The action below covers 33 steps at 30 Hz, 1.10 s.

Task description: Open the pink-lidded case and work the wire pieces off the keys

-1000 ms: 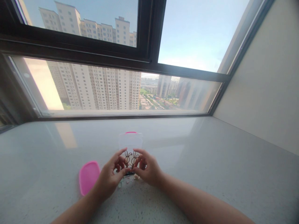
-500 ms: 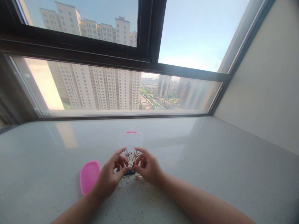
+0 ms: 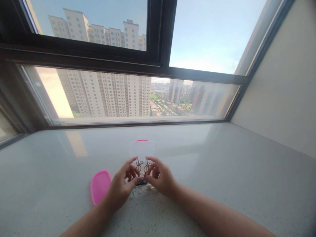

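Observation:
My left hand [image 3: 121, 187] and my right hand [image 3: 161, 178] meet over the pale stone sill, fingers pinched. Between them I hold up a pair of small bunny-shaped wire earrings [image 3: 143, 167], one at each hand's fingertips. A small dark item [image 3: 141, 182] lies right beneath them. Directly behind stands a clear plastic box [image 3: 142, 148] with a pink edge. Several tiny pale bits [image 3: 138, 191] lie on the sill under my hands.
A pink lid [image 3: 100, 186] lies flat to the left of my left hand. The grey speckled sill [image 3: 222, 164] runs wide to both sides. A dark-framed window [image 3: 158, 65] closes the back, and a beige wall [image 3: 283, 92] stands on the right.
My hands and the earrings hold the same pose; only the head camera has shifted slightly, moving everything a little to the right in view.

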Each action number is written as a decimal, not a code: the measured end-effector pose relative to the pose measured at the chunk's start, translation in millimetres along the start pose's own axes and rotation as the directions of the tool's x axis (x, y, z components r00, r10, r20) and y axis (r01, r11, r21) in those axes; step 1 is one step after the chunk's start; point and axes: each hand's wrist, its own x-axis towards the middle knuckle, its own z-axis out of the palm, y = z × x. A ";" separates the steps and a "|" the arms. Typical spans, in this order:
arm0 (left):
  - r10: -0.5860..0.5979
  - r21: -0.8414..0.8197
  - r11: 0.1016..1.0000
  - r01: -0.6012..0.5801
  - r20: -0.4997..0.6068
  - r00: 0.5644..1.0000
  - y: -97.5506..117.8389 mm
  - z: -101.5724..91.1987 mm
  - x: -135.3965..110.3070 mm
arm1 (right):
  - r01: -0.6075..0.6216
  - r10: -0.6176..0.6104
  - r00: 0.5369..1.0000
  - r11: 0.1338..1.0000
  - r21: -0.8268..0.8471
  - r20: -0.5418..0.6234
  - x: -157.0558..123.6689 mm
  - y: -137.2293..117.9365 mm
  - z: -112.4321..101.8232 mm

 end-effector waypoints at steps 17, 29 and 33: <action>0.000 -0.029 1.000 0.000 -0.004 1.000 -3.9 1.5 0.1 | -0.004 0.004 1.000 1.000 0.007 0.002 1.7 0.2 1.3; -0.002 -0.008 1.000 0.002 0.019 1.000 -6.5 -0.2 1.4 | -0.030 0.030 1.000 0.999 0.013 -0.003 2.4 -0.6 1.0; 0.011 0.006 1.000 -0.011 0.015 1.000 -5.3 0.0 0.6 | -0.036 0.036 0.999 0.999 0.004 -0.009 2.7 -0.1 0.7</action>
